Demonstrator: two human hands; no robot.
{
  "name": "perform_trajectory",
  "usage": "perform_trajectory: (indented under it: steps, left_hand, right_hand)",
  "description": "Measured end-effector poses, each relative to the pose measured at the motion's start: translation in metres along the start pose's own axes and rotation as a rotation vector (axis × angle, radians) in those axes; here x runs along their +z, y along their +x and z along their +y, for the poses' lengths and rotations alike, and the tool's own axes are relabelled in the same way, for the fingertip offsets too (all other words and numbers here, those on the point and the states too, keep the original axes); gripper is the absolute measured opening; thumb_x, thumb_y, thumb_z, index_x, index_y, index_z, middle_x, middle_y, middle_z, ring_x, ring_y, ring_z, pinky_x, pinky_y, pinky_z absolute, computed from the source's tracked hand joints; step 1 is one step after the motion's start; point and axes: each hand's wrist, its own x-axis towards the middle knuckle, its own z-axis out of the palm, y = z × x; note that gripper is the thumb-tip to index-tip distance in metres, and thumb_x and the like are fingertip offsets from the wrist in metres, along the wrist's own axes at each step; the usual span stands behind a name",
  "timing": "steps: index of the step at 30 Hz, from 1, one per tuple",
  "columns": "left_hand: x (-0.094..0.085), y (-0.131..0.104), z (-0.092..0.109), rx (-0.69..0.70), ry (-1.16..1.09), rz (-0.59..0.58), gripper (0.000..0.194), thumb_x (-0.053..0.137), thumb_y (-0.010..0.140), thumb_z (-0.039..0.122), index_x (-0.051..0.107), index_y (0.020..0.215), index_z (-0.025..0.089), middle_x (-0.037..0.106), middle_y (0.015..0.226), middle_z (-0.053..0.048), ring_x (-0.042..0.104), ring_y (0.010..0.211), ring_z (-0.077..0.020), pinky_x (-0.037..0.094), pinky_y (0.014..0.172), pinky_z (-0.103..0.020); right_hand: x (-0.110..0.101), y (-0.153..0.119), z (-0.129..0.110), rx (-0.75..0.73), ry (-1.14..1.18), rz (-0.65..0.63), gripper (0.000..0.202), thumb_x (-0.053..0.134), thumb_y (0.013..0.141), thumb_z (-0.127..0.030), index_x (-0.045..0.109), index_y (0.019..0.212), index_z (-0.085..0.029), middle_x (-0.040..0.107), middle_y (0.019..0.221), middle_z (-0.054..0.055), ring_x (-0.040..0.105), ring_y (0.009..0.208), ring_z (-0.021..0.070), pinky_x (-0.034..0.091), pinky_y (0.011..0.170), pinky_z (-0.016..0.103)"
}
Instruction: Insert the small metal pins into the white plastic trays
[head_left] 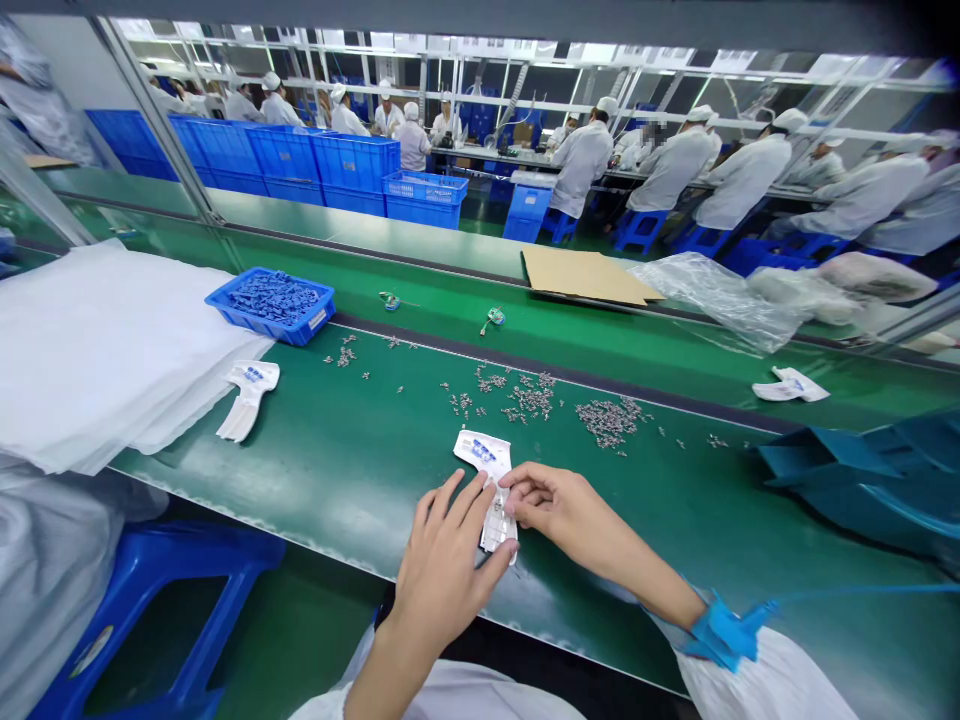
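A white gun-shaped plastic housing half (496,520) with small blue parts at its wide end lies on the green bench in front of me. My left hand (450,555) steadies it, thumb and forefinger on either side of the handle, the other fingers spread. My right hand (551,503) is closed at the housing's right edge, its thumb and fingertips bent together over the handle. Whatever is between those fingertips is too small to make out. Just beyond, small metal pieces, apparently screws (606,422), lie in loose heaps.
A blue tray (319,318) of small blue parts stands left, near white sheets (97,340). Other white housings (251,395) lie left and far right. Small wired boards (493,319) and cardboard (585,276) lie beyond; a teal bin (862,470) is right. A blue cord runs from my right wristband (724,632).
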Motion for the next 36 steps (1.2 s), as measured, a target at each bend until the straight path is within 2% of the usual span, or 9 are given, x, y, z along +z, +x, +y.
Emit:
perform_trajectory:
  steps: [7,15,24,29,36]
  left_hand:
    - [0.000,0.000,-0.001,0.011,-0.014,0.015,0.049,0.054,0.097,0.042,0.046,0.141,0.024,0.052,0.147,-0.006,0.042,0.138,-0.0299,0.042,0.107,-0.049]
    - [0.000,0.000,0.000,-0.004,-0.017,-0.019,0.049,0.054,0.097,0.042,0.045,0.141,0.023,0.050,0.149,-0.004,0.039,0.140,-0.0295,0.040,0.108,-0.050]
    - [-0.002,0.001,0.000,-0.006,-0.024,-0.002,0.050,0.056,0.096,0.041,0.046,0.141,0.024,0.052,0.147,-0.006,0.041,0.139,-0.0300,0.041,0.107,-0.049]
    - [0.000,0.000,0.000,-0.013,-0.016,-0.017,0.050,0.055,0.097,0.042,0.045,0.142,0.023,0.050,0.149,-0.004,0.040,0.140,-0.0304,0.039,0.108,-0.049]
    - [-0.001,0.001,0.000,-0.020,-0.026,-0.024,0.050,0.056,0.096,0.041,0.044,0.142,0.025,0.049,0.149,-0.002,0.039,0.140,-0.0290,0.039,0.109,-0.049]
  right_hand:
    - [0.003,0.000,0.000,-0.032,-0.122,0.045,0.019,0.057,0.093,-0.032,0.063,0.107,-0.022,0.069,0.086,0.003,0.066,0.080,0.0183,0.053,0.072,0.029]
    - [0.002,-0.003,0.001,-0.034,-0.105,0.047,0.020,0.056,0.094,-0.032,0.063,0.109,-0.022,0.069,0.085,0.002,0.065,0.079,0.0178,0.052,0.072,0.029]
    - [0.003,-0.001,0.004,-0.001,-0.083,0.028,0.027,0.058,0.093,-0.039,0.063,0.112,-0.022,0.068,0.084,0.002,0.065,0.077,0.0181,0.052,0.071,0.029]
    - [0.004,-0.004,-0.002,-0.012,-0.099,0.040,0.021,0.056,0.093,-0.032,0.063,0.110,-0.022,0.068,0.086,0.002,0.065,0.079,0.0178,0.051,0.073,0.029]
    - [0.010,-0.007,-0.008,-0.040,-0.270,0.112,0.014,0.052,0.092,-0.025,0.062,0.103,-0.023,0.064,0.096,0.004,0.063,0.086,0.0185,0.050,0.075,0.030]
